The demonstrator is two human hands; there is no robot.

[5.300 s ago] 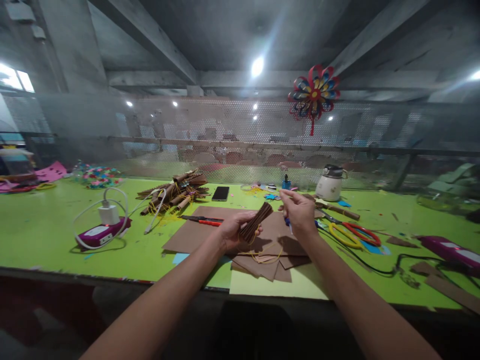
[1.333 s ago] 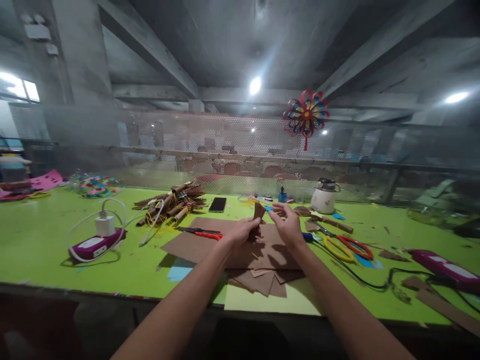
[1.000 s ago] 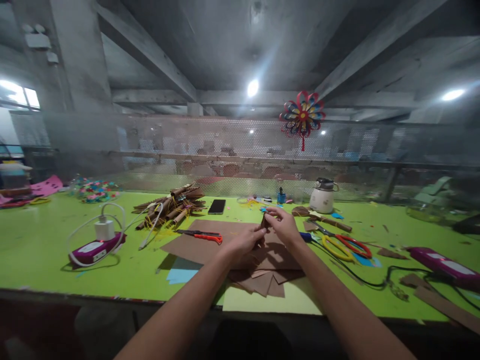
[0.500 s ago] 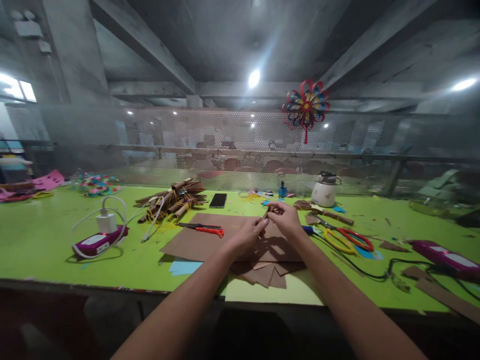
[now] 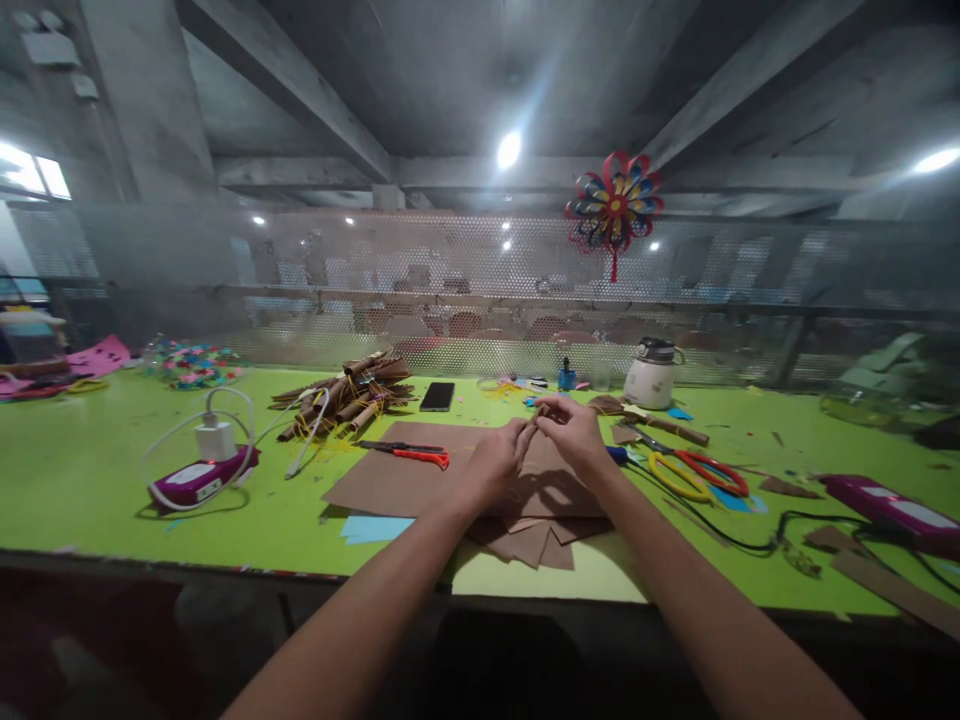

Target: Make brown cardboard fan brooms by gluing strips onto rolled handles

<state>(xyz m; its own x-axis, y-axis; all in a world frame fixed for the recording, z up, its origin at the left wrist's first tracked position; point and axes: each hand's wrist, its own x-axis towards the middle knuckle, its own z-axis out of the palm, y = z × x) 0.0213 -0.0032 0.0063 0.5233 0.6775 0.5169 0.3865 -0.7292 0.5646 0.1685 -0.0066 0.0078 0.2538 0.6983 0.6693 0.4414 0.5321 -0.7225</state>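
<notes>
My left hand (image 5: 496, 462) and my right hand (image 5: 574, 436) meet above the brown paper sheet (image 5: 420, 484). The fingertips of both pinch a small brown piece (image 5: 538, 416), mostly hidden by the fingers. On the sheet, left of my hands, lies a red-handled cutter (image 5: 420, 456). Brown paper offcuts (image 5: 529, 543) stick out below the sheet, over a pale yellow sheet (image 5: 551, 582). Blue paper (image 5: 375, 528) shows under the brown sheet's left part.
Brown paper rolls with yellow string (image 5: 352, 400) and a phone (image 5: 437, 397) lie behind. Scissors (image 5: 679, 475), a white jug (image 5: 650, 378) and a purple power strip (image 5: 889, 512) are right. Another power strip (image 5: 196, 484) with a charger sits left.
My left hand has turned slightly, its fingers now closer against my right fingertips. Both hands stay over the sheet, and the view has shifted a little.
</notes>
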